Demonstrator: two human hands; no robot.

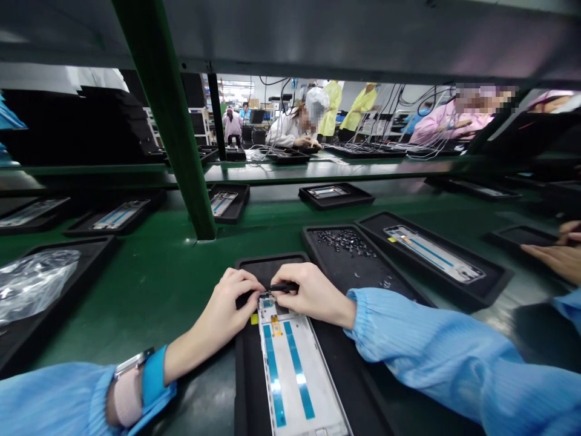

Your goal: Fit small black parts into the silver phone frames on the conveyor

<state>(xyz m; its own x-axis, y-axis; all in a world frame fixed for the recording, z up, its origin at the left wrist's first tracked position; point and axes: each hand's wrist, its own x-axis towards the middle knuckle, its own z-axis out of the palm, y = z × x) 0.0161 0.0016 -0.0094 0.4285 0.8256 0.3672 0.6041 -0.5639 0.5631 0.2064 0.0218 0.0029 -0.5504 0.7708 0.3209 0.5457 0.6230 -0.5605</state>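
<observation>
"While your right hand [313, 293] grasps a slim black tool [285, 286], what is your left hand [231, 303] doing?"

"Noted: fingertips drawn together at the pale frame's [311, 363] top edge. Whether they pinch a small part, you cannot tell from this view."

"Step in hand?"

"Judged: close two-handed work at that edge. Your frame lies flat in its black tray [245, 375]."

"What would your next move call for?"

"Judged: a steady tool tip, no sliding of the frame."

"Further out?"

"To your right, small dark pieces [347, 241] in another tray, then a second frame [436, 254]. To your left on the green table [158, 266], clear plastic [39, 281]."
</observation>
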